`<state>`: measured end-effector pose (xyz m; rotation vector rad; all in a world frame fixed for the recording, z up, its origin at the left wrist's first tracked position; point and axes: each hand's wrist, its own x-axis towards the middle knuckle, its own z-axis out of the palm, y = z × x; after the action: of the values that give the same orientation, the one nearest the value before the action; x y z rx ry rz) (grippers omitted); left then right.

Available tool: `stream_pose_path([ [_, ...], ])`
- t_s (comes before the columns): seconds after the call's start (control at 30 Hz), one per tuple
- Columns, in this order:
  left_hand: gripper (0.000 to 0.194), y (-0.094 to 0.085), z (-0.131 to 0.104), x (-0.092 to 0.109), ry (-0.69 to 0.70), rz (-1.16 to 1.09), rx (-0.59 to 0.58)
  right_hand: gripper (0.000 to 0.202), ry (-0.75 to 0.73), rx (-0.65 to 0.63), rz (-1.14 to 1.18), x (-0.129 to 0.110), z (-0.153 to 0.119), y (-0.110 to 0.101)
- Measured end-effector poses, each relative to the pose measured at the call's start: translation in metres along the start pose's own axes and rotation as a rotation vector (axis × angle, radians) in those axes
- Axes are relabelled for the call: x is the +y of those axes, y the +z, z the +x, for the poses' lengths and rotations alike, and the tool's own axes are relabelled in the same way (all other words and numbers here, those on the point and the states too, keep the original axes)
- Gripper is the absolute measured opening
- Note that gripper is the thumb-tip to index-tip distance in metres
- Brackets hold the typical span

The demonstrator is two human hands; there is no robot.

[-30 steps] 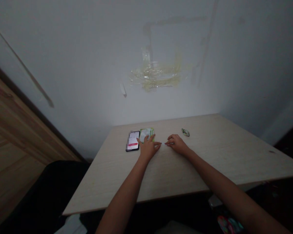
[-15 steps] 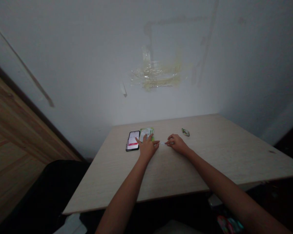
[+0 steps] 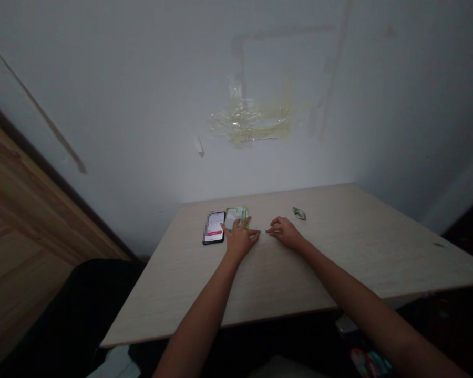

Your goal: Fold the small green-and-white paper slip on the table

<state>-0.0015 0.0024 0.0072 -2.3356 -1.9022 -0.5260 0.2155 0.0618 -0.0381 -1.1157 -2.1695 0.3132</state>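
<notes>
Both hands rest on the pale wooden table (image 3: 339, 252). The left hand (image 3: 239, 237) lies flat, fingers spread, partly on a green paper packet (image 3: 235, 214) beside the black smartphone (image 3: 214, 228). The right hand (image 3: 287, 231) pinches a tiny white slip (image 3: 265, 230) right of the packet; steady fingertip pressure would serve best.

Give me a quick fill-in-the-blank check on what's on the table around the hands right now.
1. The phone lies face up with its screen ____.
2. The left hand rests partly on a ____ packet.
3. The small crumpled wrapper lies on the table beyond the ____ hand.
4. Behind the table, yellowed ____ residue sticks to the wall.

Missing words: lit; green; right; tape
</notes>
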Motion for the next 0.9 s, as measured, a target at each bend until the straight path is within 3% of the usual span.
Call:
stream_pose_path([
  [0.53, 0.031, 0.002, 0.007, 0.008, -0.109, 0.017, 0.017, 0.015, 0.017, -0.018, 0.010, -0.003, -0.001, -0.002],
  [0.9, 0.030, 0.006, 0.008, 0.006, -0.083, 0.021, 0.009, 0.017, 0.004, -0.058, 0.035, 0.001, -0.003, -0.003],
])
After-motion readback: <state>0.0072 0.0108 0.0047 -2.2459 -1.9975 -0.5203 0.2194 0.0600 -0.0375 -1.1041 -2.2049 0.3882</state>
